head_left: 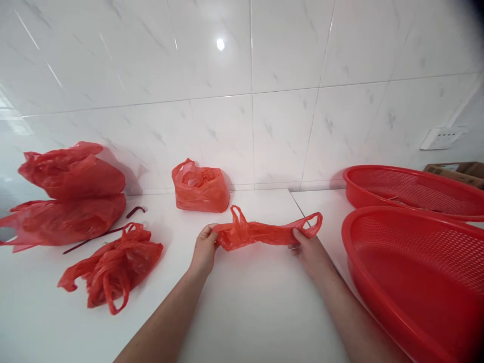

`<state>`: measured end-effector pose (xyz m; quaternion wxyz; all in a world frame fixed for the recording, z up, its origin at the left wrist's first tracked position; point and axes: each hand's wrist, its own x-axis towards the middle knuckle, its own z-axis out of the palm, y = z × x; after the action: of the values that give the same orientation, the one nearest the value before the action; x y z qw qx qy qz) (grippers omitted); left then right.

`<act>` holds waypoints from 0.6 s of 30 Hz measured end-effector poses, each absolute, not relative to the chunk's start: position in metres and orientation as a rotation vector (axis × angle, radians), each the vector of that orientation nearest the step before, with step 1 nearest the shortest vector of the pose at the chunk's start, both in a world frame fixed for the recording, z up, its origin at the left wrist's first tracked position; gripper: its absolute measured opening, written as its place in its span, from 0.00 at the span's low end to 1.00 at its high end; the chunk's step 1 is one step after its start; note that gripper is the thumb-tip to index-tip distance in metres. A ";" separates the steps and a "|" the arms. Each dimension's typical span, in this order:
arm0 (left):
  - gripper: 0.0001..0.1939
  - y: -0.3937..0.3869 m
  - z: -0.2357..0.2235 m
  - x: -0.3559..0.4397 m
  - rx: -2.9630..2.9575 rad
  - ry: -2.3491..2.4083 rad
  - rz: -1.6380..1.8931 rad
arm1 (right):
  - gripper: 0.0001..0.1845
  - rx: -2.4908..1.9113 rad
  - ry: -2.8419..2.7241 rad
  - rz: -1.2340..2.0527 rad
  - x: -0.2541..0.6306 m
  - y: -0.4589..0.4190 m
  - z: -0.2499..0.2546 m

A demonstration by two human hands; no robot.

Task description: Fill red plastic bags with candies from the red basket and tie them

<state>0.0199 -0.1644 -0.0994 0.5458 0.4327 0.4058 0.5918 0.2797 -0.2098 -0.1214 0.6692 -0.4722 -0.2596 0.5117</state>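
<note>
Two red baskets [416, 272] sit at the bench's [245, 312] right edge. Stuffed red bags [71, 196] pile at the left edge. Mid-bench, the left hand [204, 249] and right hand [308, 249] each grip an end of a stretched red bag [260, 233].

Two bare forearms, sleeveless to the frame edge, hands [204, 249] [310, 250] ungloved, no rings or watch.

Two stuffed red bags [71, 194] sit stacked at far left, a crumpled heap of bags [111, 264] nearer. A small filled bag [200, 189] stands by the tiled wall [242, 75]. Two red baskets [416, 252] lie right, on the white counter [245, 312].
</note>
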 end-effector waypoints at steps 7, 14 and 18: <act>0.14 -0.151 -0.109 0.000 0.931 1.062 1.483 | 0.20 -1.028 -0.550 1.064 0.286 -0.213 -0.113; 0.13 -0.159 -0.121 0.006 0.927 1.059 1.512 | 0.19 -1.178 -0.510 1.098 0.271 -0.222 -0.108; 0.10 -0.161 -0.124 0.010 0.927 1.064 1.545 | 0.20 -1.205 -0.493 1.263 0.254 -0.228 -0.102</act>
<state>0.0105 -0.1608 -0.1244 0.5009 0.3834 0.4402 0.6390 0.2542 -0.2277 -0.1022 0.6163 -0.5231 -0.2142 0.5483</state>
